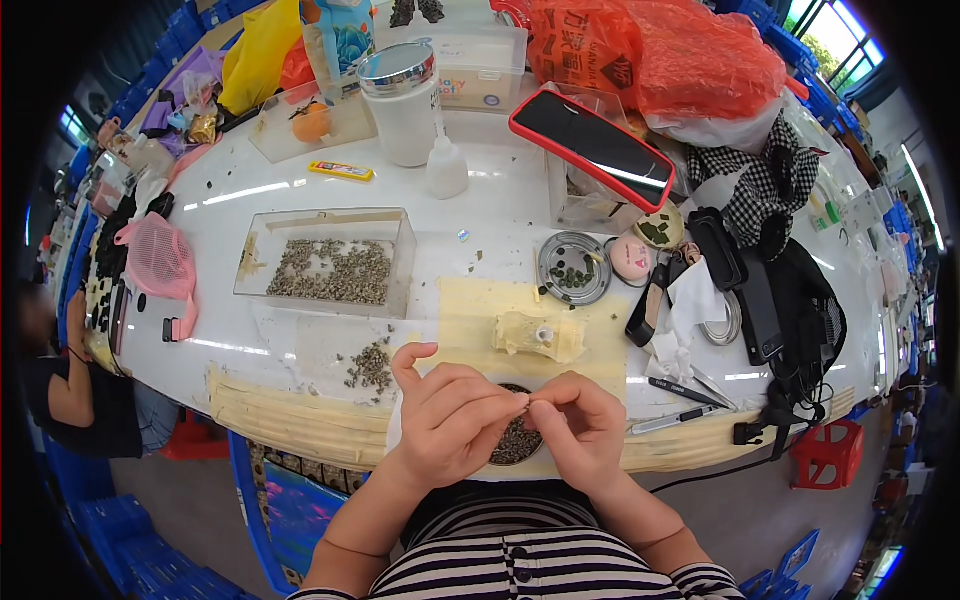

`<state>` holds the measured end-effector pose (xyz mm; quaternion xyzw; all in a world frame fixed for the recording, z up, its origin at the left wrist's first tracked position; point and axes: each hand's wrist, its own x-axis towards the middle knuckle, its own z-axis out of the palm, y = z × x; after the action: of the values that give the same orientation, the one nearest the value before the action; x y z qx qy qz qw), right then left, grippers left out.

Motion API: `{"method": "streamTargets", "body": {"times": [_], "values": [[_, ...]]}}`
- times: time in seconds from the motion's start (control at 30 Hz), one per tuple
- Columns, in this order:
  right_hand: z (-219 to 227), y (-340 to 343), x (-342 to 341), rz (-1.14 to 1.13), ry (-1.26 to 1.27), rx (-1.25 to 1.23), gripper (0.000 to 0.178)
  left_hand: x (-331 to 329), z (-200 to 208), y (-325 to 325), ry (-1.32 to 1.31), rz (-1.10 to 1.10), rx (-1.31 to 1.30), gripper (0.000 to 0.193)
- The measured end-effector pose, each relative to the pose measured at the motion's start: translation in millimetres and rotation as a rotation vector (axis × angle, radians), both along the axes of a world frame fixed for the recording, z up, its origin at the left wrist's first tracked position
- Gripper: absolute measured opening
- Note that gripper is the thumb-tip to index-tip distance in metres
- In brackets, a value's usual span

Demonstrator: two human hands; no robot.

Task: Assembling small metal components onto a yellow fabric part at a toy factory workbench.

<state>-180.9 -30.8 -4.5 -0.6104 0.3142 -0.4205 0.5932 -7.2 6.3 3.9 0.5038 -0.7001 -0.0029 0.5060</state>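
Observation:
Above a round dish of small grey-brown pieces point(514, 446) at the table's near edge, my two hands meet fingertip to fingertip. My left hand point(450, 415) pinches with thumb and forefinger, its little finger raised. My right hand point(580, 428) is closed in a pinch against it. Whatever lies between the fingertips is too small to make out. Just beyond sits a tape-wrapped block point(540, 336) on yellowish tape. Left of my left hand lies a loose pile of small grey pieces point(370, 367). Farther off stands a clear box point(400, 262) partly filled with similar pieces.
A round tin with dark green bits point(573, 268) sits beyond the block. Tweezers point(712, 388) and a pen-like tool point(675, 420) lie to the right. A red-cased phone point(595, 148) leans over a box. At the back stands a white canister point(402, 115). Another person point(80, 390) sits far left.

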Motion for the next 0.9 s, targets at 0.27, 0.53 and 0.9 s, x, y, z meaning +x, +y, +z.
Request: {"method": "streamTargets", "body": {"times": [0.27, 0.53, 0.9], "values": [[-1, -2, 3, -0.08, 0.039, -0.217, 0.004, 0, -1, 0, -0.038, 0.035, -0.011, 0.022], [7, -3, -1, 0.13, -0.237, 0.34, 0.004, 4, 2, 1, 0.091, -0.098, 0.029, 0.024], [3, -3, 9, -0.244, 0.125, -0.543, 0.013, -4, -2, 3, -0.14, 0.096, -0.044, 0.026]]}}
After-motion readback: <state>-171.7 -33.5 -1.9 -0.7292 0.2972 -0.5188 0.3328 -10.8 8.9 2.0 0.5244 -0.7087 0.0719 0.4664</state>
